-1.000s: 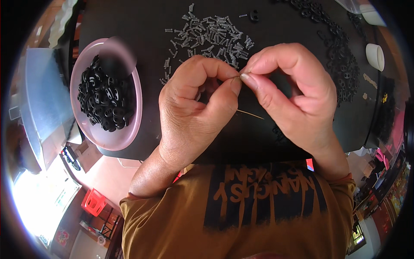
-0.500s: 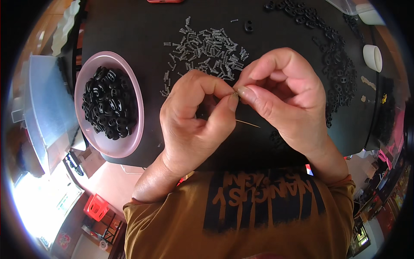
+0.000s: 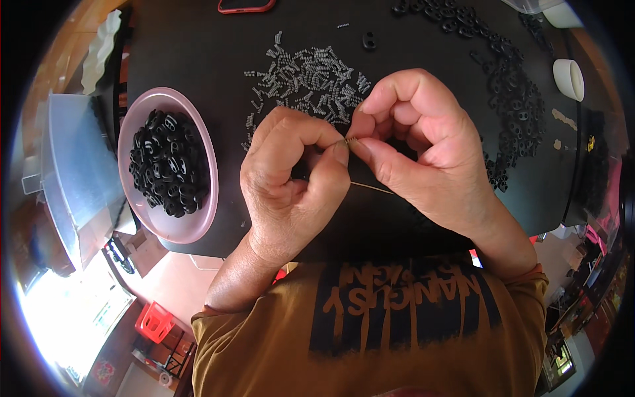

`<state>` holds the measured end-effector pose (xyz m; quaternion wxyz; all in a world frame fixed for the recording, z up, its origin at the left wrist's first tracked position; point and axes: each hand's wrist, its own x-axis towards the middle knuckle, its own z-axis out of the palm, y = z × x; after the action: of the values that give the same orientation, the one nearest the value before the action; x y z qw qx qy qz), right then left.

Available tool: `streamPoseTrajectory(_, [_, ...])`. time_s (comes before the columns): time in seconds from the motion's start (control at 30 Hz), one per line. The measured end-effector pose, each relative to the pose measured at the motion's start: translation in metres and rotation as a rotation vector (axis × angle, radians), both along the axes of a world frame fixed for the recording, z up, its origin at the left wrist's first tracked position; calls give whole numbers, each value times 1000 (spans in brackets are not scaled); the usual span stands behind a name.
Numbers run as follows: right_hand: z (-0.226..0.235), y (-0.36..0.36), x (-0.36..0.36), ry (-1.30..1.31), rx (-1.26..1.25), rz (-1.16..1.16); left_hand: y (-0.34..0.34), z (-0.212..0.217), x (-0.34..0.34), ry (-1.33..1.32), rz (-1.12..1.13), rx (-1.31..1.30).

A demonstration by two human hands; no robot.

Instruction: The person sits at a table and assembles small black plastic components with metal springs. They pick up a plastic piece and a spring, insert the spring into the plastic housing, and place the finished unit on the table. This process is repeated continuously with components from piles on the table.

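A thin metal pin was in the middle, just above the near edge of the black table. It looked like a straight bit of fine wire, pale and shiny. One end was hidden where the two hands met. The other end poked out low, past the right thumb.

The left hand was curled up tight, with its thumb and first finger pressed together at the pin's top end. The right hand pinched the same spot from the other side, thumb against fingertip, with its other fingers bent over in an arch. Something tiny sat between the fingertips, but it was too small to tell what.

Just behind the hands lay a heap of little grey springs, spread loose on the table. To the left stood a pink bowl full of small black plastic pieces. Its rim came close to the table's near edge. More black pieces lay scattered on the right side, in a long curved trail. A small white cup stood near the far right corner. A red phone peeked in at the far edge.

The table was dark and flat. Between the bowl and the hands there was a bare strip of table. A clear plastic bin stood off to the left, beside the table. The floor below looked reddish, with a red crate on it.
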<state>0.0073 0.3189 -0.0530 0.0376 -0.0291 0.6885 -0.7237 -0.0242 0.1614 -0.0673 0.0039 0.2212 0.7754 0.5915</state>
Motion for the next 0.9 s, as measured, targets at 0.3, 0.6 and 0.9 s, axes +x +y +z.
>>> streamPoseTrajectory(0.3, [0,0,1,-12,64,18,2,5,0,138,-21,-133])
streamPoseTrajectory(0.6, [2,3,1,34,-38,30,-5,5,-1,-496,-133,177])
streamPoseTrajectory(0.9, [-4,5,-1,78,-111,18,0,7,4,-293,-18,159])
